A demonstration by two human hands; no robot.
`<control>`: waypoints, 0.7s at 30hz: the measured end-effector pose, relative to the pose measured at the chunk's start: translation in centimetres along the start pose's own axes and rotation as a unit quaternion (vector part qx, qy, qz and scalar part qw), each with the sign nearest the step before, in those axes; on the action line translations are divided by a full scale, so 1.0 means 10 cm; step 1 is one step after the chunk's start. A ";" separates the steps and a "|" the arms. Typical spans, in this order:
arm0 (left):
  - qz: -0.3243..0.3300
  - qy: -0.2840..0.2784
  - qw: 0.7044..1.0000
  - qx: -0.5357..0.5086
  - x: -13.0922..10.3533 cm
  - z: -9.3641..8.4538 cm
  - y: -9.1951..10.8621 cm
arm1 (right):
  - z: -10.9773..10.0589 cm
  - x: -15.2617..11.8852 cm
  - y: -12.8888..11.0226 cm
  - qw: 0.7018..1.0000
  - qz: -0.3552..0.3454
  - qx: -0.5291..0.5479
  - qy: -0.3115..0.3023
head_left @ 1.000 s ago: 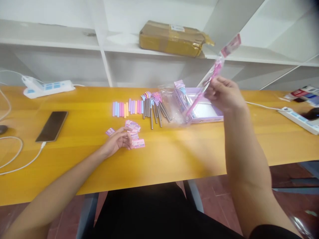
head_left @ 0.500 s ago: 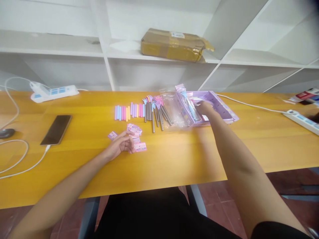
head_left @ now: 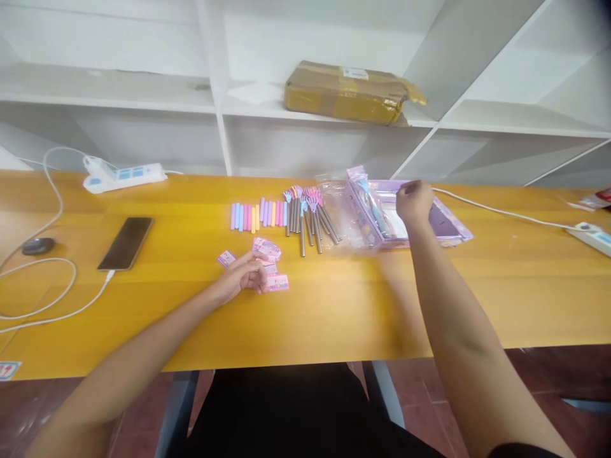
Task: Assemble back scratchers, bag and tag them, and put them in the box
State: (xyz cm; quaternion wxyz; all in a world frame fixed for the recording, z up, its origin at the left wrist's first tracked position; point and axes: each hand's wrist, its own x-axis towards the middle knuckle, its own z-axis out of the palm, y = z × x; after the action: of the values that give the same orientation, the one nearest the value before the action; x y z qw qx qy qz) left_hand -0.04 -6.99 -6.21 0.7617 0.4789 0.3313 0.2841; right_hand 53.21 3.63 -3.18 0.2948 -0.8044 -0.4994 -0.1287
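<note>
My left hand (head_left: 247,273) rests at the pink-and-purple printed cards (head_left: 277,282), its fingers loosely curled but apart, and no held item shows. Over the purple box tray (head_left: 446,219), my right hand (head_left: 416,200) is closed like a fist; whatever it may hold is hidden. A bagged back scratcher with a light blue hand-shaped head (head_left: 375,203) leans across the tray's left part. Left of the tray lie clear plastic bags (head_left: 341,219) and several back scratchers (head_left: 305,222) with metal handles. Pastel tubes (head_left: 247,217) form rows farther left.
A phone (head_left: 125,243) on a white cable, a black mouse (head_left: 38,246) and a power strip (head_left: 126,176) occupy the table's left side. Another power strip (head_left: 596,238) lies far right. A taped brown parcel (head_left: 348,92) sits on the white shelf behind.
My right hand has risen out of the tray toward its back edge, with the fingers now curled in. The left hand stays at the cards. The whole view has shifted slightly.
</note>
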 end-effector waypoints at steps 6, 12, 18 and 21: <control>0.041 0.003 0.999 0.012 -0.01 -0.02 0.00 | -0.19 -0.20 -0.52 0.982 -0.023 0.175 0.074; 0.049 0.037 0.998 0.016 0.00 -0.04 0.02 | -0.25 -0.43 -1.06 0.965 -0.091 0.244 0.023; 0.077 0.079 0.994 -0.002 0.00 -0.04 0.07 | -0.32 -0.60 -1.52 0.974 -0.148 0.130 -0.108; 0.076 0.093 0.993 0.008 0.01 -0.06 0.12 | -0.23 -0.72 -1.65 0.957 -0.168 0.008 -0.235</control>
State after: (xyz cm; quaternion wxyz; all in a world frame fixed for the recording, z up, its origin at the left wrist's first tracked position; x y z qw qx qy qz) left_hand -0.59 -6.11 -5.36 0.6999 0.4800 0.3659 0.3819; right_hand 35.56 2.35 0.75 0.1499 -0.7138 -0.6838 0.0198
